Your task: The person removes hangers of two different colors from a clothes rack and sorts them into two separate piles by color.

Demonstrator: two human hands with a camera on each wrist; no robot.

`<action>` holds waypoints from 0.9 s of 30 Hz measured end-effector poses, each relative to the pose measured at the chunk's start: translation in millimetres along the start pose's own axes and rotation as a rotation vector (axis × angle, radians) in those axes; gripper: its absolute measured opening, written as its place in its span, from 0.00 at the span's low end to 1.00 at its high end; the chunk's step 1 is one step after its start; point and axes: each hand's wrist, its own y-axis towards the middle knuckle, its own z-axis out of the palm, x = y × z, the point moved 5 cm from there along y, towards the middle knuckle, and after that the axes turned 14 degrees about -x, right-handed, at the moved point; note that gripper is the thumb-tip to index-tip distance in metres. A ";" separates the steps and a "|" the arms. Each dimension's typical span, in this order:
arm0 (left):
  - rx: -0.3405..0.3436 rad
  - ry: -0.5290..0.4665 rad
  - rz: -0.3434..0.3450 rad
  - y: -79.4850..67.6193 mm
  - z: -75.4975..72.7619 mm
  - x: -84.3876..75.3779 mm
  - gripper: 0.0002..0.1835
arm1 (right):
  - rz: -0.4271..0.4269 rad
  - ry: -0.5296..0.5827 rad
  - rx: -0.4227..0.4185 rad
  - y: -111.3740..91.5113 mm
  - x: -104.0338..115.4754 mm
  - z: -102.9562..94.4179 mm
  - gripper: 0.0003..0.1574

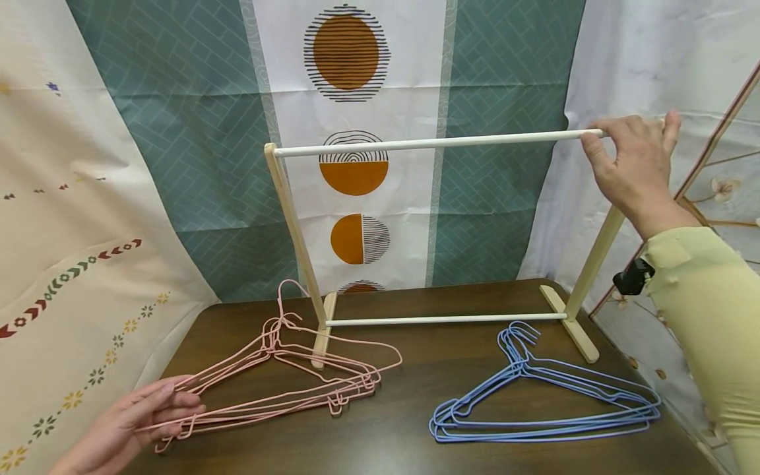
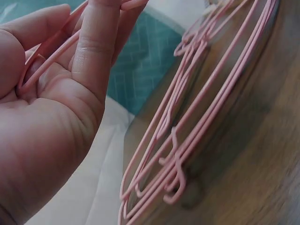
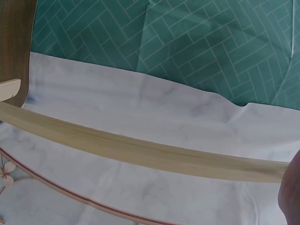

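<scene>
My left hand (image 1: 151, 415) holds the left corner of a pink hanger (image 2: 49, 62) between curled fingers and thumb, at the front left of the table. That hanger is tilted, its hook rising beside the rack's left post. More pink hangers (image 1: 273, 336) lie overlapping it, small clips along their lower bars. My right hand (image 1: 638, 158) grips the top right corner of a wooden clothes rack (image 1: 439, 142), thumb below the white rod and fingers over the end. In the right wrist view the rack's side post (image 3: 140, 150) runs to the edge of that hand.
A stack of blue hangers (image 1: 519, 364) lies on the right of the dark wooden table (image 1: 404, 429). The rack's lower rod (image 1: 445, 320) crosses behind both groups, between two wooden feet (image 1: 584, 340). Patterned curtains (image 1: 505, 198) surround the table at the back and sides.
</scene>
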 end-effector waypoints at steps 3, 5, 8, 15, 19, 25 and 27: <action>0.013 -0.017 -0.016 -3.5 -8.8 -0.6 0.37 | -0.001 0.000 -0.003 -0.4 0.4 0.1 0.35; 0.015 -0.030 -0.036 -5.8 -15.7 -1.3 0.38 | -0.003 0.000 -0.005 -0.6 0.7 0.2 0.35; 0.022 -0.051 -0.073 -7.6 -25.5 -3.0 0.38 | -0.009 -0.001 -0.011 -0.7 0.7 -0.2 0.35; -0.019 0.066 -0.077 -4.9 -47.4 -3.3 0.37 | -0.007 0.000 -0.012 -0.4 -0.4 -1.6 0.35; -0.131 0.185 -0.116 -1.4 -62.9 1.0 0.35 | -0.009 0.004 -0.016 -0.9 0.1 -2.4 0.34; -0.292 0.350 -0.122 1.7 -78.4 5.7 0.30 | -0.006 -0.001 -0.013 -1.3 1.6 -3.0 0.35; -0.349 0.397 -0.140 1.9 -82.0 6.9 0.28 | -0.006 -0.004 -0.015 -1.3 2.2 -3.6 0.35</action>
